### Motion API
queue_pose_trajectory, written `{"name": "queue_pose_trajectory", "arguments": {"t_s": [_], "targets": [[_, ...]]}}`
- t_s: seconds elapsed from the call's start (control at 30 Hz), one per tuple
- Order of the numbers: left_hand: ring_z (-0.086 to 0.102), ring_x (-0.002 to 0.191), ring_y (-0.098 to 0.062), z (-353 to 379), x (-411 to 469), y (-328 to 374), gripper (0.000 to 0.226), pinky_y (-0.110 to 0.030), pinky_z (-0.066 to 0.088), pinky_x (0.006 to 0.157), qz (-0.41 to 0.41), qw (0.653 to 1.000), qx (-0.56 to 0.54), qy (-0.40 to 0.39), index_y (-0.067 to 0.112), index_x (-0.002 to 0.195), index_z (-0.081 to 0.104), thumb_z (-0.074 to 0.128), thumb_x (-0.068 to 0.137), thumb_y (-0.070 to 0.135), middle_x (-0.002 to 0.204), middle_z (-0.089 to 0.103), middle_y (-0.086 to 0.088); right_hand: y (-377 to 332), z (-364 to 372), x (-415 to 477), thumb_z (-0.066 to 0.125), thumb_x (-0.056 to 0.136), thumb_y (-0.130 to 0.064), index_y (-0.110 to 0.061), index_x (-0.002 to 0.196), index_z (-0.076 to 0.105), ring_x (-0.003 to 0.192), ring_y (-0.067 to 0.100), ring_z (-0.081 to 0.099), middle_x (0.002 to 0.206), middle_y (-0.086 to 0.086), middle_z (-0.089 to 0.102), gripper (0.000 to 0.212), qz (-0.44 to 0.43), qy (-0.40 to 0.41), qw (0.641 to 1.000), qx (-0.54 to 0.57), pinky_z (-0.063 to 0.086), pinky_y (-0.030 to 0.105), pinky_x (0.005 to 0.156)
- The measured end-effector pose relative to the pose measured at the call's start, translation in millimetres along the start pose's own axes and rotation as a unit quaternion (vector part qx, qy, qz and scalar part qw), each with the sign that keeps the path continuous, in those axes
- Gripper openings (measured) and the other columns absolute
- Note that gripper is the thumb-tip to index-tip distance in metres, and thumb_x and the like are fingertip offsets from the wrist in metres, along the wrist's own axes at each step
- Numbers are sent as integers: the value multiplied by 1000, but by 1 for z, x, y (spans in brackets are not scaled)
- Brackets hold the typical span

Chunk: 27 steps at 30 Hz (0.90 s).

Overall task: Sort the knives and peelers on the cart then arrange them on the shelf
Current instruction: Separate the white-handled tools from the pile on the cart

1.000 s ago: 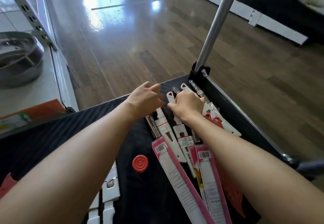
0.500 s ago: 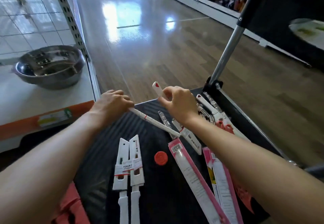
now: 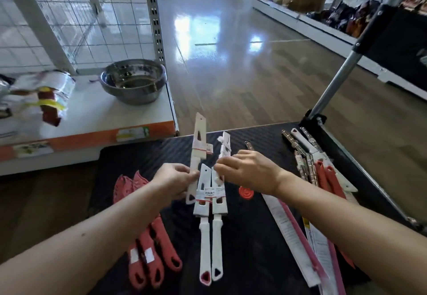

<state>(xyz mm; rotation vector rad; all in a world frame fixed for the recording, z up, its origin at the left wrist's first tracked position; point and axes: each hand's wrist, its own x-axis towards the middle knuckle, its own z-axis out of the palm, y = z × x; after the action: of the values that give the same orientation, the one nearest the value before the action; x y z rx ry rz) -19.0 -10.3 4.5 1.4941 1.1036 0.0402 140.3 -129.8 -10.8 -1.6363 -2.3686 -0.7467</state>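
Observation:
Over the black cart deck [image 3: 254, 237] my left hand [image 3: 173, 182] grips a white sheathed knife [image 3: 198, 146] by its handle, blade end pointing away from me. My right hand [image 3: 249, 170] pinches a second white knife [image 3: 223, 149] just to its right. Below both hands two white sheathed knives [image 3: 209, 202] lie side by side, handles toward me. Red-handled knives [image 3: 147, 253] lie at the left of the deck. Pink-edged packaged knives [image 3: 298, 232] lie at the right under my right forearm. A heap of metal peelers and red knives [image 3: 309, 163] sits at the far right.
A white shelf [image 3: 97, 114] with an orange front strip stands left of the cart, carrying a steel bowl [image 3: 134, 81] and a foil packet [image 3: 39, 96]. A small red disc [image 3: 246, 193] lies on the deck. The cart handle post [image 3: 335, 79] rises at the right.
Both hands have pulled back from the pile at the far right toward the middle of the deck. Each now holds a white knife above the two lying there. The view has tilted up.

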Motion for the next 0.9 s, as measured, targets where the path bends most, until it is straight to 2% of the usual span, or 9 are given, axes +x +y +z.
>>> {"name": "queue_pose_trajectory", "arguments": {"t_s": [0.07, 0.2, 0.27, 0.4, 0.5, 0.63, 0.73, 0.8, 0.9], "targets": [[60, 46, -8, 5, -10, -9, 12, -17, 50, 42, -60, 991, -115, -40, 6, 96, 58, 62, 88, 13, 71, 62, -6, -10, -1, -1, 59, 79, -5, -18, 96, 58, 59, 9, 62, 89, -5, 69, 21, -54, -20, 998, 0, 46, 21, 60], [62, 61, -14, 7, -22, -28, 16, -18, 52, 43, -79, 986, -129, -75, 2, 101, 57, 61, 88, 11, 76, 64, -8, -33, 2, -1, 57, 84, -9, -19, 96, 58, 60, 7, 60, 86, -8, 69, 16, -124, 7, 992, 9, 41, 21, 66], [64, 66, -14, 10, -27, -36, 11, -20, 55, 49, -75, 991, -76, -82, 3, 94, 58, 62, 88, 11, 80, 65, -9, -42, 5, -5, 61, 83, -8, -19, 95, 61, 60, 8, 59, 87, -8, 69, 16, -157, 5, 987, 30, 46, 22, 65], [66, 79, -18, 15, -32, -51, 9, -27, 57, 66, -82, 990, 5, -111, 6, 81, 59, 63, 88, 11, 86, 65, -9, -57, 7, -13, 63, 84, -9, -21, 91, 68, 56, 10, 57, 86, -8, 67, 15, -182, -51, 980, 64, 51, 24, 63], [66, 75, -14, 14, -33, -58, 11, -25, 59, 64, -64, 987, 96, -110, 9, 78, 59, 64, 87, 14, 82, 64, -5, -67, 10, -23, 57, 87, -7, -20, 92, 67, 58, 12, 57, 87, -7, 66, 18, -191, -73, 974, 93, 52, 27, 65], [66, 77, -14, 9, -33, -59, 13, -22, 58, 64, -35, 962, 242, -119, 10, 89, 64, 63, 87, 23, 81, 65, -3, -78, 4, -30, 60, 85, -10, -22, 94, 68, 61, 10, 56, 87, -8, 66, 16, -213, -98, 964, 127, 46, 22, 65], [64, 69, -13, 8, -31, -58, 17, -21, 57, 61, -36, 942, 305, -135, 11, 78, 61, 64, 86, 26, 70, 63, -2, -84, 1, -29, 63, 84, -12, -21, 93, 69, 62, 10, 55, 86, -8, 65, 14, -212, -114, 959, 146, 43, 21, 64], [64, 69, -15, 9, -29, -57, 20, -24, 58, 65, -29, 928, 344, -140, 13, 72, 59, 63, 86, 27, 68, 62, -1, -86, 2, -29, 63, 84, -10, -19, 93, 69, 62, 12, 56, 87, -6, 65, 13, -203, -119, 959, 157, 45, 23, 64], [63, 63, -14, 9, -29, -53, 18, -22, 56, 61, -14, 901, 404, -158, 14, 75, 60, 59, 88, 27, 65, 61, 1, -87, 1, -29, 63, 84, -10, -16, 93, 69, 63, 14, 58, 89, -3, 66, 13, -183, -133, 958, 179, 47, 24, 61]]}}
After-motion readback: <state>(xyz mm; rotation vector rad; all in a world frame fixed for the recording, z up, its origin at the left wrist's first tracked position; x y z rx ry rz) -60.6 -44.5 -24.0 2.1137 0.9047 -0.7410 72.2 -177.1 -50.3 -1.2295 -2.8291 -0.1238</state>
